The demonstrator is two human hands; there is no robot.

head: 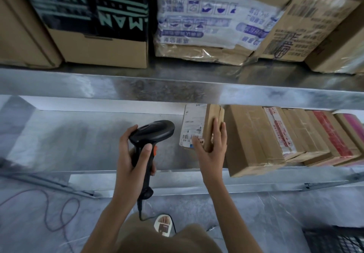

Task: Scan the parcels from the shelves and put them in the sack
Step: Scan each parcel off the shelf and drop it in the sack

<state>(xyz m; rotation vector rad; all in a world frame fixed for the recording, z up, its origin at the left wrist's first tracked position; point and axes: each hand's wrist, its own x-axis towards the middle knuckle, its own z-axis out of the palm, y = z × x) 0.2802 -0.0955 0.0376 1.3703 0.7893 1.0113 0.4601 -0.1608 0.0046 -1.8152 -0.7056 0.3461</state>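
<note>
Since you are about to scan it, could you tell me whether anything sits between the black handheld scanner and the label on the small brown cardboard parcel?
Nothing visible does. The black handheld scanner in the left hand faces the white label on the small brown cardboard parcel across open space; only the right hand thumb overlaps the label's lower corner.

Parcel depot / warehouse sorting area. Evidence: galvanised steel shelving, upper shelf (177,87) and lower shelf (78,140), both loaded with shipping goods. Top row holds big cardboard cartons (98,53), one wrapped in printed plastic film (206,22). Lower row is a tight line of small taped parcels (275,134) standing on edge, with barcode labels (192,126). Corded handheld barcode scanner (151,134) in use. Bare grey floor (275,209) with a loose cable (59,209). Black mesh basket (334,241) at bottom right.
</note>
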